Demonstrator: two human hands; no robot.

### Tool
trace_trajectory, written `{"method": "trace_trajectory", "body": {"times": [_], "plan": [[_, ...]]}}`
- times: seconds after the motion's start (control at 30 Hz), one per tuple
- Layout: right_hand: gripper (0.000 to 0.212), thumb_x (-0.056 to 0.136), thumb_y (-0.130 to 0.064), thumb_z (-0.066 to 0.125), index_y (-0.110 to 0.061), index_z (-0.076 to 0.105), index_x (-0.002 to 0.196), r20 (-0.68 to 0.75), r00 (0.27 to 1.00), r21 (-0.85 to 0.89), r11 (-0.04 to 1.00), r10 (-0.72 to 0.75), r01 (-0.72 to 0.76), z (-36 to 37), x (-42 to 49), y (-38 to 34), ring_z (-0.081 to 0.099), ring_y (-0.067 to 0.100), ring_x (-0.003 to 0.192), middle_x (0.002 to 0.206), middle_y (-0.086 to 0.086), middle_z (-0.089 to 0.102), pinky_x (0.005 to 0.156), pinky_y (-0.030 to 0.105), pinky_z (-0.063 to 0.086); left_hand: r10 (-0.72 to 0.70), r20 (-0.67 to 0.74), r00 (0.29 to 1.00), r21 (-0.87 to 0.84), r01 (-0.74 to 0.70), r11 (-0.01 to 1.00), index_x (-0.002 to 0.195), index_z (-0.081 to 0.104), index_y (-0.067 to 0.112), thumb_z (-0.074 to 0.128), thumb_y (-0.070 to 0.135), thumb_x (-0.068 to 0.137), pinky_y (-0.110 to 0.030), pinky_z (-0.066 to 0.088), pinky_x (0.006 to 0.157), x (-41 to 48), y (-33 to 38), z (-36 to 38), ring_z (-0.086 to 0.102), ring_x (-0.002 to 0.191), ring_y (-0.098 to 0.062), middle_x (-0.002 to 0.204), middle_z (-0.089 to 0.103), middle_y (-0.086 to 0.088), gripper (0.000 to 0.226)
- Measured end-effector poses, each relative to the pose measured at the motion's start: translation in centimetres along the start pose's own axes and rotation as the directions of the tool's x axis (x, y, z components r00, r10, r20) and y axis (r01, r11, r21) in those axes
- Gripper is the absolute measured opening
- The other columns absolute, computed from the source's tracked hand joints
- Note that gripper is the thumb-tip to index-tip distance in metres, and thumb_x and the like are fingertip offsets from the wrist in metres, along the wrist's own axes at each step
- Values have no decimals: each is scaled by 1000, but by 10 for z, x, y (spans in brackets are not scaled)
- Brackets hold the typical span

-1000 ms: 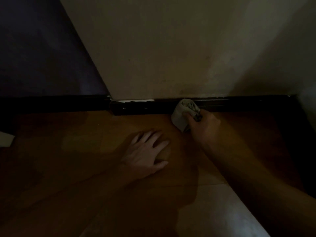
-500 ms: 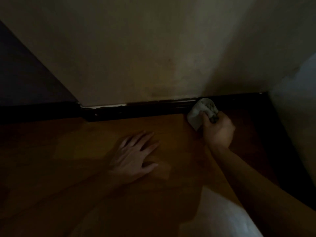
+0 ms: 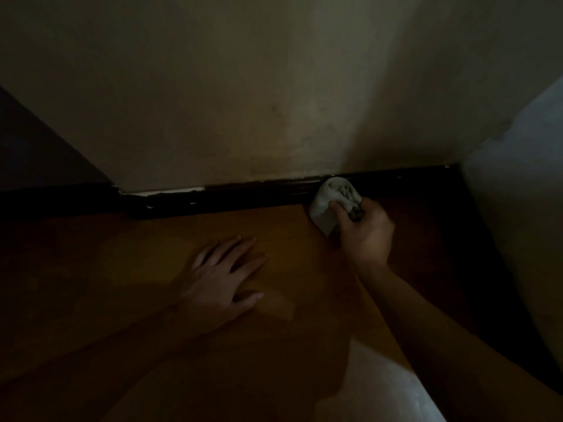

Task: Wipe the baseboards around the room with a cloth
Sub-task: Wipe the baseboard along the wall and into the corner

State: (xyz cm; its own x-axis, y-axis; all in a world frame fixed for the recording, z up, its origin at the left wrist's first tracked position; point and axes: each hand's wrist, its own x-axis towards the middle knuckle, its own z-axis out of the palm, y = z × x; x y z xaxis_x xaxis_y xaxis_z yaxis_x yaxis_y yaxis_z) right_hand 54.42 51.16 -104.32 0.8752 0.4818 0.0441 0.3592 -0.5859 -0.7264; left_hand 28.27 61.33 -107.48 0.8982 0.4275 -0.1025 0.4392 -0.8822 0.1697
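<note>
I see right hand (image 3: 367, 236) gripping cloth (image 3: 330, 201), cloth pressed on baseboard (image 3: 243, 196). Left hand (image 3: 221, 280) flat on floor (image 3: 137, 254), fingers spread.

I see a dim corner — beige wall (image 3: 243, 102) at twelve o'clock, paler wall (image 3: 518, 223) at three, orange-brown floor (image 3: 137, 263) at nine.

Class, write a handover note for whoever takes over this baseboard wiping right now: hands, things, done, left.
Right hand grips the bunched cloth, pressed against the dark baseboard near the right corner.
Left hand rests flat on the wooden floor, fingers spread.
Done: too dim to tell which stretch is clean.
Left: likely the short run to the corner, then onward.
</note>
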Motion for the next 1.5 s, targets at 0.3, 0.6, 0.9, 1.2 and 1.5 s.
{"method": "trace_trajectory", "body": {"times": [0.3,0.6,0.9,1.2,1.5], "plan": [[44,88,-48,69,-7,68,103,-62,998,-56,998,17,-21,1,-6,-3,64,31,96,105,14,66,74,33,47,24,-51,998,41,-22,999,147,46,40,33,72,94,-42,18,109,4,5,1,26,145,-20,160,36,4,63],[37,88,-45,71,-8,67,91,73,986,-68,986,-148,153,39,-31,-37,62,25,85,95,8,63,64,28,40,-6,-64,998,17,7,1000,138,57,37,37,71,90,-50,41,104,7,10,6,34,142,-21,155,45,2,63],[41,85,-54,70,-14,65,94,8,1000,37,999,16,-16,31,-25,-23,63,21,89,96,4,66,69,34,52,15,-82,996,46,-11,999,136,57,35,37,70,90,-52,48,96,10,11,10,40,138,-25,151,50,-1,60],[37,87,-48,71,-12,62,90,97,989,98,990,-114,104,57,-39,-41,61,17,84,90,4,66,69,31,47,5,-47,999,88,0,996,133,61,34,34,69,89,-51,50,92,10,11,11,49,135,-28,147,54,-2,62],[34,89,-44,72,-14,68,104,-43,999,96,995,25,-20,9,-7,-5,62,15,93,105,6,70,77,25,45,58,-109,992,113,-46,993,135,57,35,40,69,88,-51,47,96,11,8,7,49,131,-28,147,52,-3,61]]}}
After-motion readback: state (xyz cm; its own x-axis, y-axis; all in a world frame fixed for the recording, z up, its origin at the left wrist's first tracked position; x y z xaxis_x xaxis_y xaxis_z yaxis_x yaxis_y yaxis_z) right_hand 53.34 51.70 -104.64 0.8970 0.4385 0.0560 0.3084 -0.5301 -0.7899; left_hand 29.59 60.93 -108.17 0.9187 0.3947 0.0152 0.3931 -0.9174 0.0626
